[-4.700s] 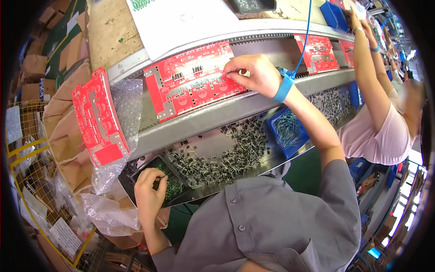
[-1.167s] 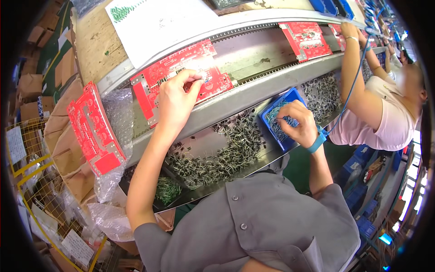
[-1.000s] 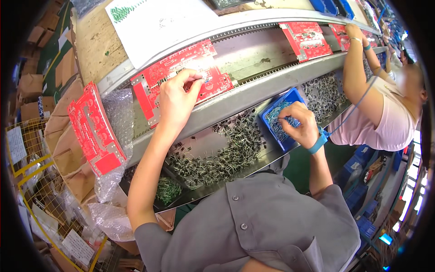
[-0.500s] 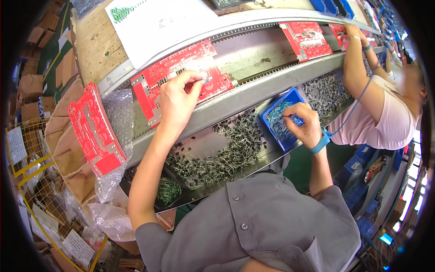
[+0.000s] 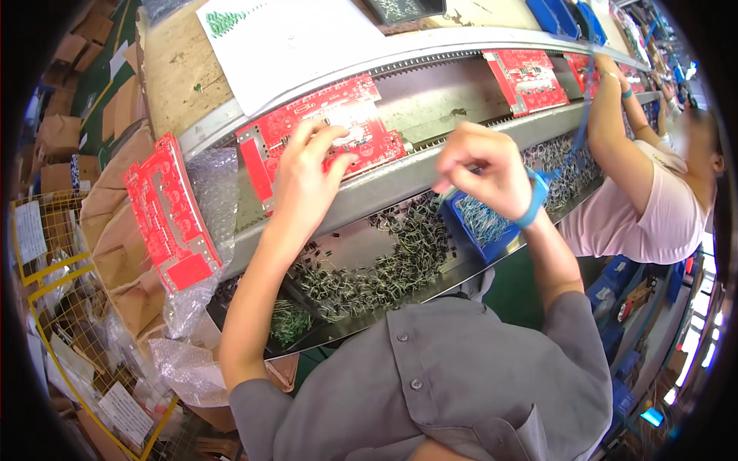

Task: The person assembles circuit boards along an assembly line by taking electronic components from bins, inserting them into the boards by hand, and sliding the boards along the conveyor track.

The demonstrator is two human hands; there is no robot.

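Observation:
A red circuit board [image 5: 265,115] lies on the conveyor rail, with small dark parts standing on it. Over its near half hovers my left hand [image 5: 307,173], thumb and fingers apart and nothing visible between them. My right hand [image 5: 492,173], with a blue strap at the wrist, is in the air above the metal rail, right of the board. Its fingers are pinched together; whatever is in them is too small to make out. Just below that hand stands a blue bin [image 5: 500,247] full of thin, pale-blue leaded components [image 5: 480,221].
Loose black components with wire leads [image 5: 369,269] fill the tray before me, beside green ones [image 5: 288,323]. Stacked red boards [image 5: 173,215] lean at the left on bubble wrap [image 5: 215,180]. Another board [image 5: 526,81] sits farther along the conveyor. A co-worker [image 5: 646,177] works at the right.
My right hand has risen out of the blue bin and moved up and left toward the board, fingers still pinched. The left hand's fingers have spread apart over the board.

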